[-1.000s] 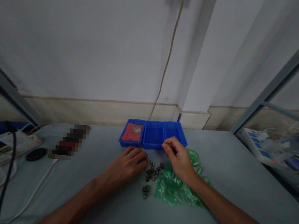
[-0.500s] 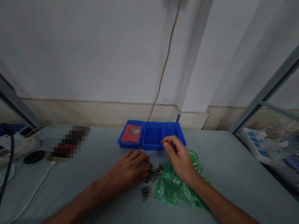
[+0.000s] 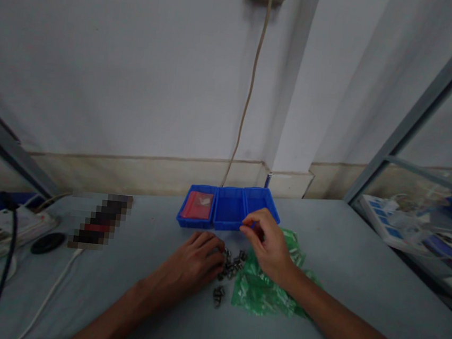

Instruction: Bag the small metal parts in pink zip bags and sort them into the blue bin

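Note:
Small shiny metal parts (image 3: 235,264) lie in a loose pile on the table, with a smaller cluster (image 3: 218,295) nearer to me. At the pile's left edge rests my left hand (image 3: 199,257), palm down, its fingers loosely bent and apart; the fingertips touch or nearly touch the parts. My right hand (image 3: 269,245) is raised over a crumpled green plastic bag (image 3: 266,293), thumb and forefinger pinched close together. Anything between those tips is too small to make out. Just behind its fingertips stands the middle blue bin (image 3: 228,225).
A left blue bin (image 3: 193,223) holds a red packet (image 3: 198,205), and a right blue bin (image 3: 262,197) adjoins the middle one. On the left lie a blurred-out device (image 3: 101,221), a black disc (image 3: 48,243) and cables (image 3: 52,291). Power strips sit at both sides.
The view has tilted up slightly. My right hand's fingertips have dipped a little towards the near rim of the middle bin. My left hand stays beside the pile.

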Demonstrator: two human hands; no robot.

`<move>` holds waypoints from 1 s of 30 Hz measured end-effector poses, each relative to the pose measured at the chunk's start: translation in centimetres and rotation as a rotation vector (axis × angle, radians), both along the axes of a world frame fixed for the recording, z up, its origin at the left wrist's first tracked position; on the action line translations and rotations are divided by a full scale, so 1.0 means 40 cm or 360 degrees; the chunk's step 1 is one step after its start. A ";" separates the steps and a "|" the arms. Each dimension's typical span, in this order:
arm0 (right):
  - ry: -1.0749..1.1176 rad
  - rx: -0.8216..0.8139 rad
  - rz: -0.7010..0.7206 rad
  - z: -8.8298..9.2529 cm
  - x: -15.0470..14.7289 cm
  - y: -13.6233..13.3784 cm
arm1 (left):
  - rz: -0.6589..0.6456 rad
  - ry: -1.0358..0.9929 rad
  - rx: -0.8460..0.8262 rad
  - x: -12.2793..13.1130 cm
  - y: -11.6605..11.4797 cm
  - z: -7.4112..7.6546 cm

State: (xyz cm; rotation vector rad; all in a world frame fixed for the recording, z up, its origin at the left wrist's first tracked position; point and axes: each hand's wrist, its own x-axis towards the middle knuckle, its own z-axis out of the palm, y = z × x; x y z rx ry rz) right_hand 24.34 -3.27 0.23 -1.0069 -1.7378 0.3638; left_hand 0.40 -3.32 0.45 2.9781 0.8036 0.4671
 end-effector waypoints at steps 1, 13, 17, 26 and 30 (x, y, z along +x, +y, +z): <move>-0.0038 0.0056 -0.0015 -0.001 0.000 -0.001 | 0.0004 0.0005 -0.0008 0.000 0.000 0.000; -0.0002 0.0380 -0.0156 -0.003 0.005 -0.012 | -0.0013 0.0003 0.0147 -0.005 0.014 -0.029; -0.0002 0.0368 -0.0190 0.001 0.004 -0.017 | -0.0060 -0.0019 0.0261 -0.007 0.019 -0.033; 0.0047 0.0297 -0.0177 0.000 0.003 -0.016 | -0.0062 -0.0050 0.0415 -0.030 0.035 -0.010; 0.0045 0.0270 -0.0170 0.001 0.004 -0.017 | -0.0035 0.0042 0.0423 -0.034 0.042 -0.015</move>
